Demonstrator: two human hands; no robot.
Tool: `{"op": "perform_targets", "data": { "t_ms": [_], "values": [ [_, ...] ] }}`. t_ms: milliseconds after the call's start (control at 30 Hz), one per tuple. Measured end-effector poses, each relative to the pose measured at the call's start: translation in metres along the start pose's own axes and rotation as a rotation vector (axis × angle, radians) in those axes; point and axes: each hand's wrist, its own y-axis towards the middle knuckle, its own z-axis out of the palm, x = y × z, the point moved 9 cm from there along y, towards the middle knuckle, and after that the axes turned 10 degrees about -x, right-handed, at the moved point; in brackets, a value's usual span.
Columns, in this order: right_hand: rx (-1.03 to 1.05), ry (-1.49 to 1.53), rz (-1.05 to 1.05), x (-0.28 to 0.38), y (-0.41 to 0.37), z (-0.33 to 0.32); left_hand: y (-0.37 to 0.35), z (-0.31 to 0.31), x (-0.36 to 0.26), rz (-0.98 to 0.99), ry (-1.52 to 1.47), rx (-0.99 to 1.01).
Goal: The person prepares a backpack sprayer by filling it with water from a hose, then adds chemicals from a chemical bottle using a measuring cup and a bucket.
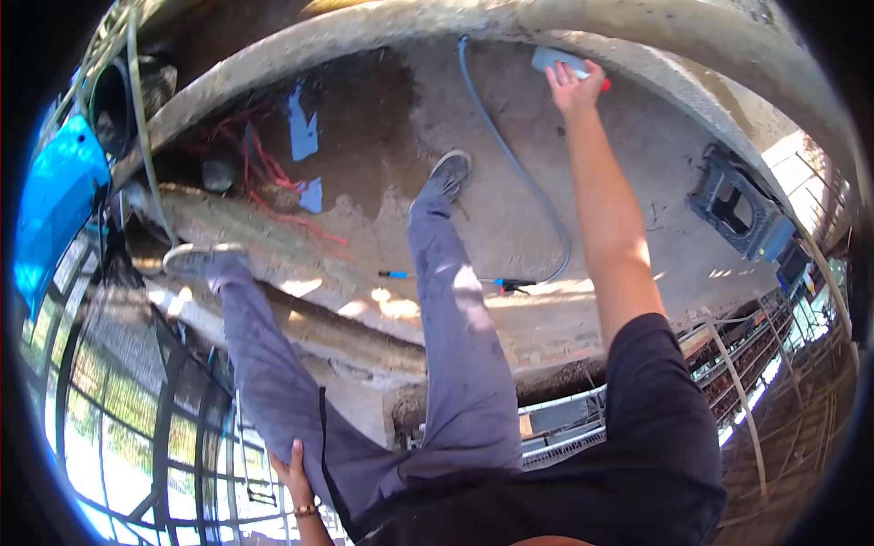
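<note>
My right hand (576, 86) reaches far forward to the foot of the curved concrete edge. Its fingers and thumb lie around a pale, bottle-like thing (550, 60) with a red end, partly covered by the hand. My left hand (294, 475), with a beaded bracelet at the wrist, rests against my left trouser leg, fingers extended and holding nothing. A grey-blue hose (517, 162) curves over the floor between my right foot and right arm. It runs to a thin spray wand (455, 278) with a blue tip, lying near my right shin.
A dark plastic step stool (739, 207) lies on the right. Red straps (264, 168) and torn blue pieces (303, 132) lie on the damp floor at left. A bright blue plastic panel (59, 205) stands far left. Metal bars (168, 400) line the lower left.
</note>
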Motion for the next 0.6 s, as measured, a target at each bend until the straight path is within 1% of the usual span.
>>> {"op": "perform_targets", "data": {
  "t_ms": [33,100,133,167,200,233,267,300,367,400,433,467,500,533,567,600],
  "values": [
    [0.011,-0.238,-0.11,-0.001,-0.022,0.001,-0.002,0.006,-0.011,0.014,-0.033,0.013],
    [0.044,-0.707,-0.306,-0.015,-0.101,-0.022,0.014,0.001,-0.007,0.029,0.109,-0.015],
    [0.201,-0.922,-0.317,-0.043,-0.141,-0.053,0.017,-0.003,-0.029,0.091,0.399,-0.095],
    [0.304,-1.056,-0.207,-0.084,-0.174,-0.112,0.029,-0.005,-0.028,0.095,0.39,-0.099],
    [0.33,-1.279,-0.065,-0.117,-0.22,-0.172,0.038,-0.003,-0.039,0.086,0.386,-0.077],
    [0.399,-1.529,0.079,-0.151,-0.269,-0.233,0.043,0.004,-0.051,0.071,0.374,-0.043],
    [0.512,-1.761,0.216,-0.182,-0.321,-0.293,0.045,0.009,-0.057,0.056,0.36,-0.008],
    [0.356,-1.565,0.161,-0.177,-0.369,-0.273,0.049,0.009,-0.062,0.075,0.398,-0.016],
    [0.516,-1.932,0.161,-0.165,-0.38,-0.218,0.058,0.008,-0.067,0.106,0.396,0.041],
    [0.582,-2.116,0.164,-0.162,-0.381,-0.208,0.063,0.007,-0.068,0.125,0.401,0.082],
    [0.62,-2.081,0.156,-0.166,-0.371,-0.2,0.072,-0.003,-0.059,0.146,0.45,0.036],
    [0.659,-2.047,0.13,-0.169,-0.352,-0.189,0.078,0.003,-0.062,0.15,0.301,0.137],
    [0.631,-2.076,0.154,-0.177,-0.327,-0.197,0.077,0.001,-0.071,0.163,0.293,0.139],
    [0.71,-2.062,0.147,-0.188,-0.309,-0.189,0.079,-0.009,-0.073,0.196,0.339,0.076],
    [0.627,-1.727,0.071,-0.198,-0.281,-0.188,0.083,-0.007,-0.075,0.186,0.267,0.164],
    [0.539,-1.572,-0.14,-0.207,-0.241,-0.17,0.077,-0.007,-0.089,0.177,0.289,0.155]
  ]
}}
